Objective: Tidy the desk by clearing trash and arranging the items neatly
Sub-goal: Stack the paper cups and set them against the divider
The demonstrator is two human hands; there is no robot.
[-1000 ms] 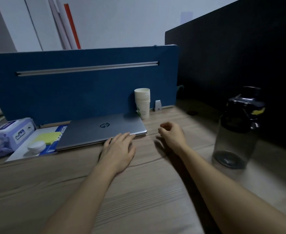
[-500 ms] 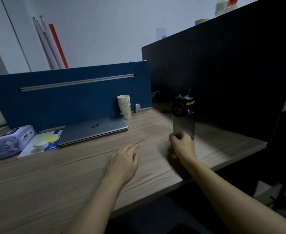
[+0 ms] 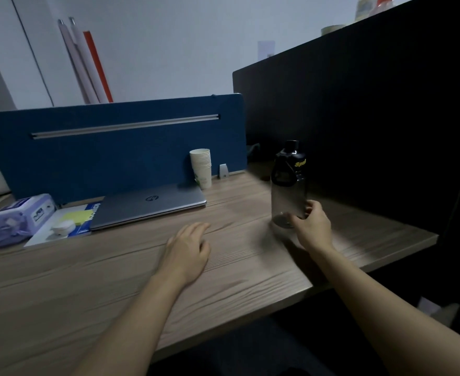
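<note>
Since half a second ago, right hand [image 3: 311, 226] has closed around the bottle's [image 3: 288, 191] base.

Before, this hand was only beside the bottle; now its grip is clamped on the lower part, while the bottle stands upright on the bench [image 3: 60, 294], near the right edge. Left hand [image 3: 188, 248] lies flat on the wood, fingers loosely apart, holding nothing. I judge the tidying is almost finished: no trash is visible, and the laptop [image 3: 147, 206] lies closed along the blue divider [image 3: 114, 147], with the cups [image 3: 201, 167] stacked just beside its right corner. At the far left are the wipes [image 3: 14, 218], a notebook [image 3: 87, 221] with yellow notes and a small white case (all near each other). Probably only the bottle needs its place. Nothing stands in the way between it and the cups.
</note>
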